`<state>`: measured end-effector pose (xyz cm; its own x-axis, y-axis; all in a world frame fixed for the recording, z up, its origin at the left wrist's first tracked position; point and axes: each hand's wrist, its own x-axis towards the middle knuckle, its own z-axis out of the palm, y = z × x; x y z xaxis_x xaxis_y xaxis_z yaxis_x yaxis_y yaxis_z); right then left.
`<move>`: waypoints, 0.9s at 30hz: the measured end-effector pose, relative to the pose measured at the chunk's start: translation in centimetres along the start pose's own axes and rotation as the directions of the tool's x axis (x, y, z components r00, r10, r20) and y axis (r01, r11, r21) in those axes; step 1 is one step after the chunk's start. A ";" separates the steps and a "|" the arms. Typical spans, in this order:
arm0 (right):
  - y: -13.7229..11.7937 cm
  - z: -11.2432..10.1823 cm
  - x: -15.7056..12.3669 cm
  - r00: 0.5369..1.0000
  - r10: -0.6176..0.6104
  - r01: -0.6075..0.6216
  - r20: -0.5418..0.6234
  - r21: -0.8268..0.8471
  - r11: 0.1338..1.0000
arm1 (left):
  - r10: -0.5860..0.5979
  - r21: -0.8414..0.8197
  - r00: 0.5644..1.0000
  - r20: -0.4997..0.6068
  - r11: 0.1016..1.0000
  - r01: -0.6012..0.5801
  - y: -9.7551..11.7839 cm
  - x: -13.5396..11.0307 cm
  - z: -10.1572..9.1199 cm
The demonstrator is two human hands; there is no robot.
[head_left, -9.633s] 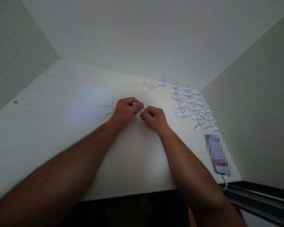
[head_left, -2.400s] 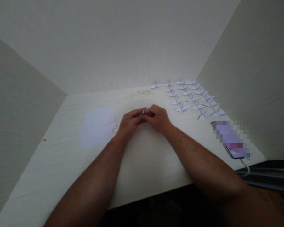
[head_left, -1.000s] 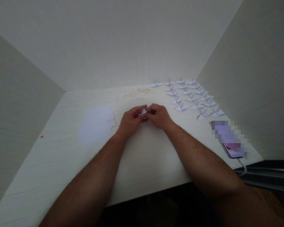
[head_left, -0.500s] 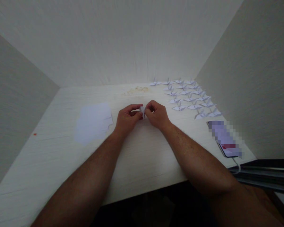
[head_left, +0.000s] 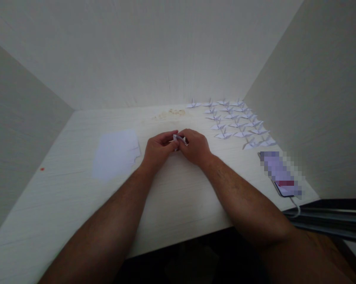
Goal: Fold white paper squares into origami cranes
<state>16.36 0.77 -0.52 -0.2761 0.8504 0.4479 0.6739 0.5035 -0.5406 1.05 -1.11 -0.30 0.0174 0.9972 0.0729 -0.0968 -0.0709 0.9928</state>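
Observation:
A small piece of folded white paper [head_left: 175, 138] is pinched between my two hands above the middle of the table. My left hand [head_left: 159, 146] grips its left side with thumb and fingers. From the right, my right hand [head_left: 195, 146] closes on the other side, its fingertips close to those of the left. Most of the paper is hidden by fingers, so its exact shape cannot be made out. Several folded white paper cranes [head_left: 233, 117] stand in rows to the right, beyond my right hand. Left of my left hand lies a pile of white paper sheets [head_left: 115, 152].
A phone [head_left: 280, 173] with a blurred screen rests near the right edge, a white cable [head_left: 298, 209] running from it. Pale walls border the white table [head_left: 180, 201] at the back and sides. A brownish stain [head_left: 175, 113] marks its far part; a small orange spot [head_left: 42, 169] is at left.
My right hand has shifted slightly left and turned over the folded paper, hiding more of it. The paper has tilted between my fingers. My left hand has barely moved.

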 end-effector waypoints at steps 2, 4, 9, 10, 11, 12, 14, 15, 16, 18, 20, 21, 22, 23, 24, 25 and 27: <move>0.0 -0.1 0.0 1.000 0.009 -0.008 0.002 -0.045 0.999 | -0.010 -0.030 1.000 0.023 0.999 0.011 0.0 -0.1 0.1; -0.2 -0.2 0.0 1.000 0.023 -0.023 -0.008 -0.084 0.996 | -0.014 -0.038 0.999 0.039 0.999 0.016 0.1 -0.1 0.1; -0.3 -0.3 0.1 1.000 0.023 -0.024 -0.018 -0.092 0.995 | 0.004 0.024 1.000 0.015 1.000 -0.005 0.3 -0.1 0.1; -0.2 -0.2 0.1 1.000 0.026 -0.027 -0.017 -0.084 0.996 | 0.010 0.037 1.000 0.008 0.999 -0.010 0.3 0.0 0.0; -0.1 -0.2 0.1 0.999 0.035 -0.036 -0.014 -0.073 0.997 | 0.016 0.048 1.000 0.004 0.999 -0.016 0.3 0.0 0.0; 0.0 -0.1 0.1 0.999 0.053 -0.053 -0.011 -0.056 0.997 | 0.024 0.057 1.000 0.000 0.998 -0.024 0.3 0.0 0.0; 0.2 0.0 0.1 0.994 0.109 -0.109 -0.014 -0.005 0.994 | 0.037 0.068 0.999 -0.002 0.997 -0.037 0.2 0.1 -0.1; 0.3 0.0 0.1 0.990 0.140 -0.139 -0.019 0.024 0.990 | 0.041 0.067 0.999 0.000 0.997 -0.041 0.1 0.1 -0.1; 0.4 0.0 0.1 0.986 0.166 -0.164 -0.023 0.056 0.985 | 0.044 0.063 0.999 0.001 0.997 -0.044 0.1 0.1 -0.1; 0.5 0.0 0.1 0.981 0.193 -0.188 -0.026 0.124 0.974 | 0.042 0.048 0.999 0.005 0.998 -0.043 0.0 0.2 -0.2; 0.4 -0.1 0.1 0.982 0.190 -0.186 -0.006 0.186 0.965 | 0.036 0.030 0.999 0.019 0.999 -0.036 0.0 0.2 -0.3; 0.3 -0.1 0.1 0.982 0.189 -0.186 0.009 0.209 0.960 | 0.032 0.023 0.999 0.027 0.999 -0.033 0.0 0.2 -0.3; 0.3 -0.2 0.1 0.981 0.191 -0.191 0.025 0.229 0.954 | 0.030 0.016 0.999 0.030 0.999 -0.031 0.0 0.2 -0.3; 0.3 -0.1 0.1 0.979 0.199 -0.202 0.037 0.246 0.948 | 0.027 0.012 0.999 0.031 1.000 -0.028 0.0 0.2 -0.3; 0.3 -0.1 0.1 0.976 0.213 -0.218 0.048 0.265 0.939 | 0.026 0.007 0.999 0.027 1.000 -0.026 -0.1 0.2 -0.3; 0.3 0.0 0.1 0.971 0.231 -0.237 0.056 0.293 0.926 | 0.024 0.002 1.000 0.020 1.000 -0.024 -0.1 0.2 -0.3; 0.4 0.2 0.1 0.962 0.261 -0.271 0.077 0.375 0.887 | 0.021 -0.005 1.000 0.008 1.000 -0.021 -0.2 0.3 -0.3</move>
<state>16.49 1.12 -0.86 -0.1425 0.9616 0.2344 0.4155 0.2730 -0.8677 0.77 -0.81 -0.52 0.0234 0.9952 0.0950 -0.1023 -0.0921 0.9905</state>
